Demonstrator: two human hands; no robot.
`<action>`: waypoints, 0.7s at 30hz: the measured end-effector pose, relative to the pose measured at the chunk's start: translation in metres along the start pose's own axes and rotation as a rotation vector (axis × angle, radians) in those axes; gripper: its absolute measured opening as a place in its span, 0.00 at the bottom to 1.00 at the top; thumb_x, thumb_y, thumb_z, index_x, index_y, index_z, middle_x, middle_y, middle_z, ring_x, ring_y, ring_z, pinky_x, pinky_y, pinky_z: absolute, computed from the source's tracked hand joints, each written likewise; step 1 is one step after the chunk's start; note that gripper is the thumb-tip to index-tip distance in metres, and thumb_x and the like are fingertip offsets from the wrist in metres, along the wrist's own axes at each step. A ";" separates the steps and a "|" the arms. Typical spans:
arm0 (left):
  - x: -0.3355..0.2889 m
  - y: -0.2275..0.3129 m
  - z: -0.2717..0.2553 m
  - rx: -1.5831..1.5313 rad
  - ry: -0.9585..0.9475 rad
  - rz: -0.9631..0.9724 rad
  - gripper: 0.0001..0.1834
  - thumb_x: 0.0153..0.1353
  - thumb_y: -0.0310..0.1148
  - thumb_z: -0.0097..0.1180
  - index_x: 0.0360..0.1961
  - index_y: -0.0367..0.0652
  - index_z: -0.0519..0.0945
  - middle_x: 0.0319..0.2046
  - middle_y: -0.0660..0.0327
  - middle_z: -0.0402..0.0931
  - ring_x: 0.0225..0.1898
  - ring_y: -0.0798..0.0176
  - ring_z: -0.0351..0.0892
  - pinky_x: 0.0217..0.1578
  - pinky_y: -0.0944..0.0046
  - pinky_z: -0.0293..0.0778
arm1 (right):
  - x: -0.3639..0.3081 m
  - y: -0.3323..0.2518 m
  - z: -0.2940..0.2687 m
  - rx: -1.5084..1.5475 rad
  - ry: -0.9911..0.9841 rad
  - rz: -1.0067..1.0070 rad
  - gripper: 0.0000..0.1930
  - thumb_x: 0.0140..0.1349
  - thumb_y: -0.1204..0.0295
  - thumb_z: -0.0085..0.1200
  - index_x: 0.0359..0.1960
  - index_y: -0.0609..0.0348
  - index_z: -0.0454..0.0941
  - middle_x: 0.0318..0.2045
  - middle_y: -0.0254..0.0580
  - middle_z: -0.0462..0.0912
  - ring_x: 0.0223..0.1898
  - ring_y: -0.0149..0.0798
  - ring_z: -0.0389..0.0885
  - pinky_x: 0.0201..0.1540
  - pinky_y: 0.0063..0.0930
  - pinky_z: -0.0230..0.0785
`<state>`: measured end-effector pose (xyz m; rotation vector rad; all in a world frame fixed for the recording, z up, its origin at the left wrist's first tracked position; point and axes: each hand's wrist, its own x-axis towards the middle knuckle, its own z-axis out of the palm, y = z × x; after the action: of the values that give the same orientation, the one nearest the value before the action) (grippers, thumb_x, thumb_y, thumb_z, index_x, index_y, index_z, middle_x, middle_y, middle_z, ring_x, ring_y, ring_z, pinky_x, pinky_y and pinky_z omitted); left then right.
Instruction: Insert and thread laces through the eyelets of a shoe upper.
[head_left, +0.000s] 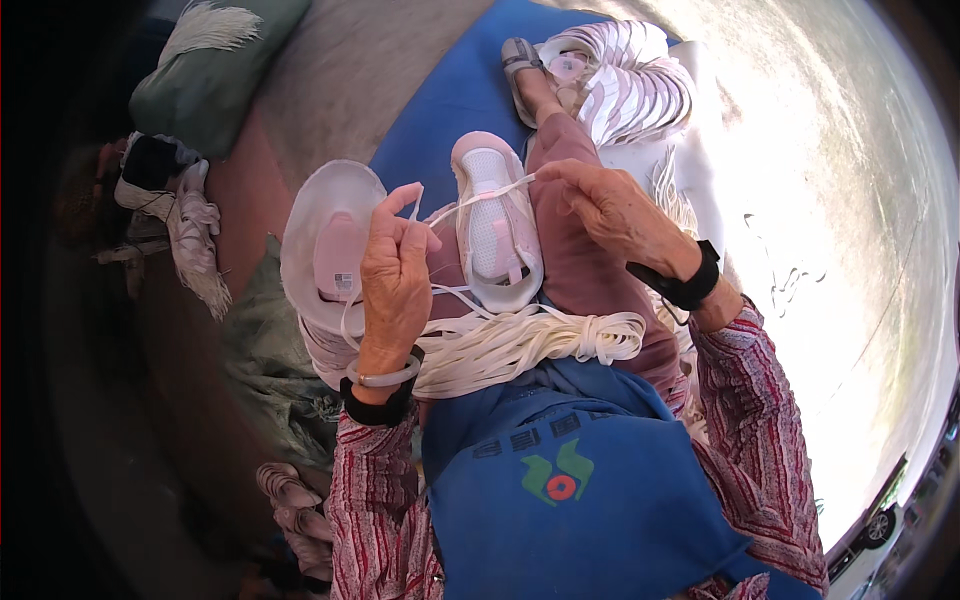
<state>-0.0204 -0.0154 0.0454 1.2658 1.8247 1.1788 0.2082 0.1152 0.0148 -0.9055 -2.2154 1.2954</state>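
Observation:
A white and pink shoe upper (490, 225) lies across my lap, its toe pointing away from me. From its far part a white shoelace (460, 207) runs out to both sides. My left hand (395, 270) is closed on the lace's left end, thumb and finger pinched. To the right of the upper, my right hand (625, 215) pinches the lace's other side and holds it stretched. Across my lap, below the upper, lies a thick bundle of loose white laces (530, 345). Left of it, partly behind my left hand, rests another white shoe piece (330, 230) with a pink inside.
A curved stack of nested shoe uppers (640, 85) lies at the far right near my foot. A green sack (215, 75) with white laces on it stands far left. More shoe uppers (190, 220) lie below it. My blue apron (570, 480) covers my front.

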 end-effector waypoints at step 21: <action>0.059 -0.044 0.003 0.341 -0.294 -0.099 0.09 0.68 0.31 0.46 0.40 0.36 0.73 0.27 0.45 0.77 0.31 0.43 0.79 0.33 0.53 0.73 | 0.042 0.029 0.056 -0.439 -0.079 0.013 0.09 0.60 0.73 0.49 0.27 0.66 0.78 0.27 0.55 0.80 0.32 0.56 0.81 0.36 0.45 0.72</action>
<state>-0.0558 0.0340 0.0040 1.4292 1.8881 0.6049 0.1527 0.1214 -0.0362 -1.0343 -2.6155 0.8720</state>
